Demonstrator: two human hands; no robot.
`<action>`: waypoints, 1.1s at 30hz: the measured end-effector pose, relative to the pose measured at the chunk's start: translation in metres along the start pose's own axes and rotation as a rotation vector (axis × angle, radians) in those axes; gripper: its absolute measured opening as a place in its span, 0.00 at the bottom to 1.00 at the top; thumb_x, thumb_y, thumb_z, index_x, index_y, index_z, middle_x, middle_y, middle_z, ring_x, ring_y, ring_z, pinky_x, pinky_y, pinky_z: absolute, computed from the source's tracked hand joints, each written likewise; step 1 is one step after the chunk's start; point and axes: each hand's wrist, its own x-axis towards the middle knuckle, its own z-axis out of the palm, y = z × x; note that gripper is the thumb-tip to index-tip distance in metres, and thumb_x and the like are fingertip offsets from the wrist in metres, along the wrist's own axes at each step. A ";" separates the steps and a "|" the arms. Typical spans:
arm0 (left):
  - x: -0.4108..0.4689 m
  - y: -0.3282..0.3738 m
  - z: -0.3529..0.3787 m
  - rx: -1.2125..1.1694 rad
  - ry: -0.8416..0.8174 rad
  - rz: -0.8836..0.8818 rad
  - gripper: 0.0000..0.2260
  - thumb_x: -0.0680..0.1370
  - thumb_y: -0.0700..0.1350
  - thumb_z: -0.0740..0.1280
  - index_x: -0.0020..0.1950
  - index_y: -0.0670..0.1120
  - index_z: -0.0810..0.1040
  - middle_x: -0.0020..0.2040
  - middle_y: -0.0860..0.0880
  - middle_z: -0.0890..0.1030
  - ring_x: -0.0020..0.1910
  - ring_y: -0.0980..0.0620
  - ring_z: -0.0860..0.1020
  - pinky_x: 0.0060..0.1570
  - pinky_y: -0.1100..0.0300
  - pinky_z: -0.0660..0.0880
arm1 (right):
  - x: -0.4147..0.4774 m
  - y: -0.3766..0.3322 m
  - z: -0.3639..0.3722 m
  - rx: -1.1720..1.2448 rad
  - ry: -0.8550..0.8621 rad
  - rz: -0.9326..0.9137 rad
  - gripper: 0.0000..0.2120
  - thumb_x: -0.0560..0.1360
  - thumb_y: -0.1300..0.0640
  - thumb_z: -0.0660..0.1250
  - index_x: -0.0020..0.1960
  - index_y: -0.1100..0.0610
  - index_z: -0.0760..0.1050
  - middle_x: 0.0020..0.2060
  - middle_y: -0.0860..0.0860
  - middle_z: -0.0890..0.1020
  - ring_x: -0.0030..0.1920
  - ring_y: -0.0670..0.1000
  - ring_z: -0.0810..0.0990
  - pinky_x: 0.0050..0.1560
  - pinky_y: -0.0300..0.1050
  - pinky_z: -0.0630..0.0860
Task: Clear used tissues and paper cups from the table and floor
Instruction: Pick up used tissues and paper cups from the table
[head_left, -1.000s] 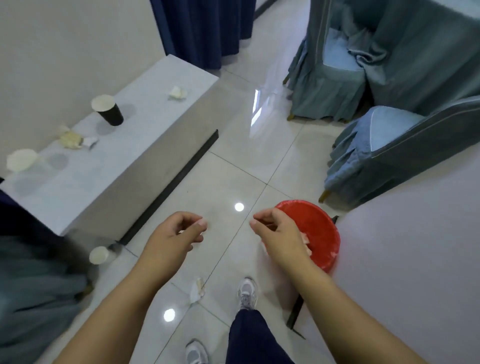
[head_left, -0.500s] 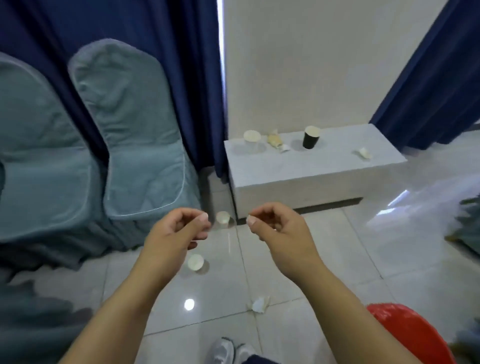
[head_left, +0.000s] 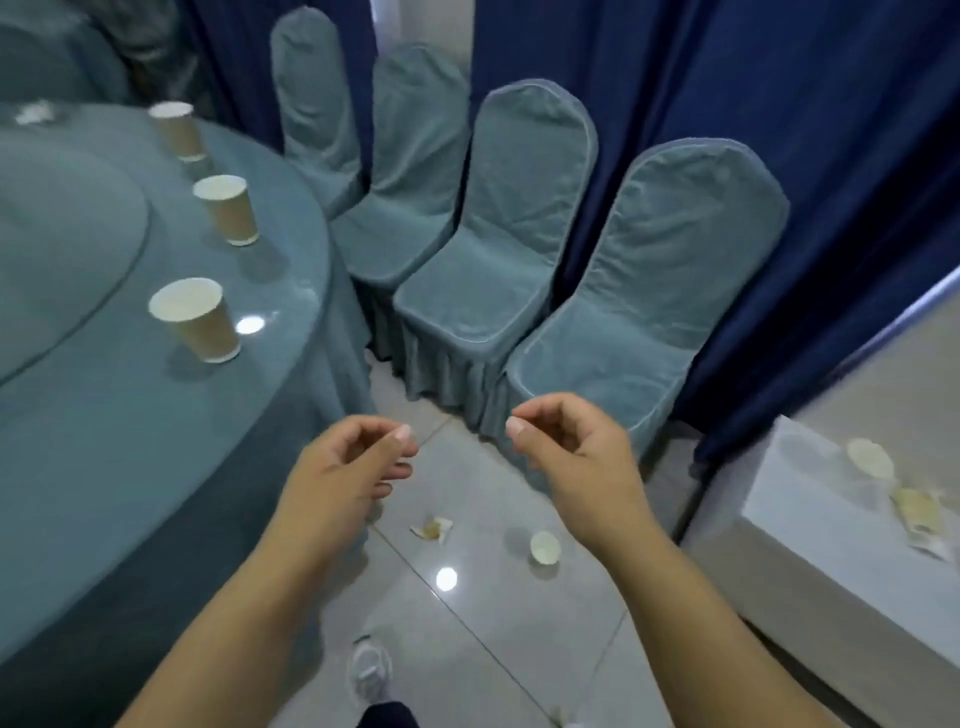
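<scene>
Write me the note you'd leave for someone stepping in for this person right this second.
Hands: left hand and right hand are raised, fingers loosely curled, holding nothing.
Round table: three upright paper cups along its edge, near cup, middle cup, far cup.
Floor: crumpled tissue and floor cup, apart, below the hands.
White ledge at right: ledge cup and ledge tissues.
Done: nothing shows as cleared; no bin in view.
Left: all of the above. The floor pieces are probably the easiest start.
</scene>
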 end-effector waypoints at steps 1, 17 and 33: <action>0.001 -0.002 -0.016 -0.010 0.045 -0.003 0.04 0.77 0.46 0.66 0.46 0.47 0.80 0.43 0.48 0.85 0.44 0.49 0.82 0.48 0.53 0.76 | 0.007 -0.004 0.016 -0.007 -0.044 -0.013 0.03 0.73 0.56 0.70 0.41 0.48 0.78 0.37 0.44 0.82 0.40 0.43 0.79 0.43 0.37 0.75; 0.101 -0.013 -0.260 -0.125 0.452 -0.082 0.04 0.77 0.43 0.65 0.45 0.43 0.77 0.42 0.46 0.82 0.38 0.51 0.79 0.42 0.58 0.72 | 0.129 -0.057 0.288 0.013 -0.414 -0.064 0.05 0.73 0.59 0.70 0.40 0.51 0.79 0.36 0.46 0.82 0.40 0.47 0.80 0.44 0.41 0.76; 0.204 -0.019 -0.423 -0.172 0.759 -0.159 0.05 0.77 0.41 0.65 0.41 0.46 0.75 0.38 0.48 0.79 0.35 0.52 0.76 0.36 0.61 0.68 | 0.267 -0.092 0.486 -0.035 -0.663 -0.096 0.06 0.72 0.60 0.71 0.38 0.50 0.78 0.34 0.48 0.81 0.38 0.49 0.78 0.40 0.41 0.72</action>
